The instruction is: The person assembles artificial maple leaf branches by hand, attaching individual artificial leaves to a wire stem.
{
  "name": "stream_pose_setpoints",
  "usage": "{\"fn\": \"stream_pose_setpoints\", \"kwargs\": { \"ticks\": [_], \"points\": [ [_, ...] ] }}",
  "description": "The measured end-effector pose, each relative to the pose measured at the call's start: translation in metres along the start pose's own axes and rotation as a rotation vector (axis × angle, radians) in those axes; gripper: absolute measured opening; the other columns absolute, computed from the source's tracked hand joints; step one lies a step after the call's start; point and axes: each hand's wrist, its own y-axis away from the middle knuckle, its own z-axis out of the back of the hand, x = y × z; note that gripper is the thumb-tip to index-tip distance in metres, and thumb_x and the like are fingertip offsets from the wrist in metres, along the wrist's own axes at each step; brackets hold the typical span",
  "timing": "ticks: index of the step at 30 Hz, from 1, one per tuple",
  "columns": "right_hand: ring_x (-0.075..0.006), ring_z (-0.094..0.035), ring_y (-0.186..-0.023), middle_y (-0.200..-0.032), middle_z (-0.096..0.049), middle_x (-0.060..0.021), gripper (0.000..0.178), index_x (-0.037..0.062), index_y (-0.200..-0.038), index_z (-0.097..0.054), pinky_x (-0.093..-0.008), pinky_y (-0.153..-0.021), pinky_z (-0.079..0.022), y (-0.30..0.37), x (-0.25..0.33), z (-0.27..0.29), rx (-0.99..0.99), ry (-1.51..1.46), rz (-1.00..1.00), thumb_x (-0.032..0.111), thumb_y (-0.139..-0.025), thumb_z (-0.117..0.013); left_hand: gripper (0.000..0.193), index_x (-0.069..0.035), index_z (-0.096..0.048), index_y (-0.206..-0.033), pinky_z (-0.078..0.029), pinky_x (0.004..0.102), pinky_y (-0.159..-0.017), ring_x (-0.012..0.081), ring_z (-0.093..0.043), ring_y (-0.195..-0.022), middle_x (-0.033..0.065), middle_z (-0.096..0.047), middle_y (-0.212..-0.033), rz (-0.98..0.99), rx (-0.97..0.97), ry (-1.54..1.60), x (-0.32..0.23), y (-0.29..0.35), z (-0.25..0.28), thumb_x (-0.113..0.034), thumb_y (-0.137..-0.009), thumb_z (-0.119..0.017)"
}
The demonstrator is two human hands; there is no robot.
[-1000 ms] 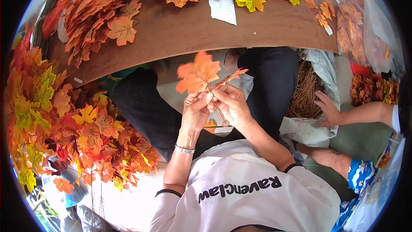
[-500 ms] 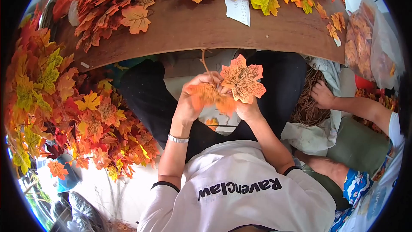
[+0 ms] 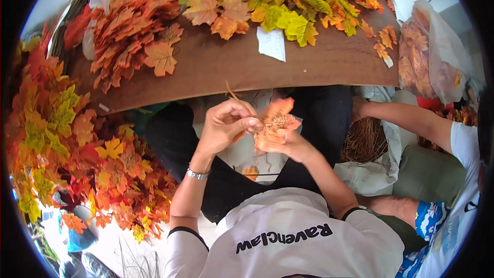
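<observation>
Over my lap, my left hand point(image 3: 224, 126) pinches a thin brown twig point(image 3: 238, 97) between thumb and fingers, one end sticking up past the knuckles. My right hand point(image 3: 293, 146) is closed on an orange artificial maple leaf point(image 3: 278, 121) with dark speckled veins, partly smeared by motion. Both hands nearly meet where the leaf touches the left fingertips. How the twig and leaf join is hidden by the fingers. Below the hands, a small orange leaf piece point(image 3: 251, 172) lies between my legs.
Ahead stands a brown table point(image 3: 206, 80) bearing a red-orange leaf stack point(image 3: 126, 31), green-yellow leaves point(image 3: 296, 23) and a paper slip point(image 3: 271, 45). Leafy branches point(image 3: 87, 139) crowd the left. At right, a co-worker's arm point(image 3: 411, 116) reaches toward a sack of brown twigs point(image 3: 364, 141); a leaf-filled plastic bag point(image 3: 435, 54) stands beyond.
The view has tilted, so the table sits lower. My right hand has turned the leaf, and my left fingers now pinch at its edge. The co-worker's hand has shifted toward my leg.
</observation>
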Motion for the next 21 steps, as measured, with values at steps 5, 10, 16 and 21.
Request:
{"fn": "stream_pose_setpoints", "kwargs": {
  "ticks": [5,10,16,21],
  "points": [
    [-0.0077,-0.054,-0.086,-0.094,-0.059,-0.0063,0.016,-0.0016,-0.097,-0.057,-0.0215,-0.075,-0.044,0.020,0.072,0.042,-0.176,0.392,0.259,0.007,-0.083,-0.059,0.008,0.004,-0.060,-0.086,-0.048,0.0207,-0.059,0.0092,-0.057,-0.065,0.0051,-0.061,-0.078,0.207,-0.040,-0.163,-0.006,-0.017,-0.004,0.002,-0.078,-0.062],
    [-0.0132,-0.053,-0.075,-0.086,-0.059,-0.0076,0.018,-0.0018,-0.095,-0.059,-0.0239,-0.070,-0.044,-0.006,0.090,0.011,-0.273,0.809,0.621,0.007,-0.079,-0.061,0.004,0.004,-0.056,-0.082,-0.049,0.0247,-0.068,0.0132,-0.058,-0.078,0.0105,-0.061,-0.089,0.102,0.045,0.047,0.024,-0.020,-0.005,0.005,-0.079,-0.059],
    [-0.0093,-0.056,-0.066,-0.081,-0.063,-0.0050,0.017,-0.0027,-0.092,-0.061,-0.0237,-0.060,-0.046,-0.013,0.069,0.051,-0.144,0.750,0.343,0.012,-0.083,-0.059,0.004,0.001,-0.053,-0.083,-0.049,0.0260,-0.068,0.0151,-0.058,-0.076,0.0102,-0.060,-0.083,-0.065,-0.112,0.075,0.026,-0.020,0.019,0.004,-0.082,-0.055],
    [-0.0060,-0.052,-0.060,-0.074,-0.060,-0.0030,0.013,0.0001,-0.089,-0.061,-0.0196,-0.052,-0.042,-0.061,0.120,0.120,-0.558,0.533,0.513,0.011,-0.085,-0.055,0.003,0.001,-0.051,-0.084,-0.050,0.0295,-0.069,0.0165,-0.058,-0.075,0.0093,-0.057,-0.080,-0.020,-0.045,0.132,0.024,-0.020,0.005,0.004,-0.084,-0.052]
  ]
}}
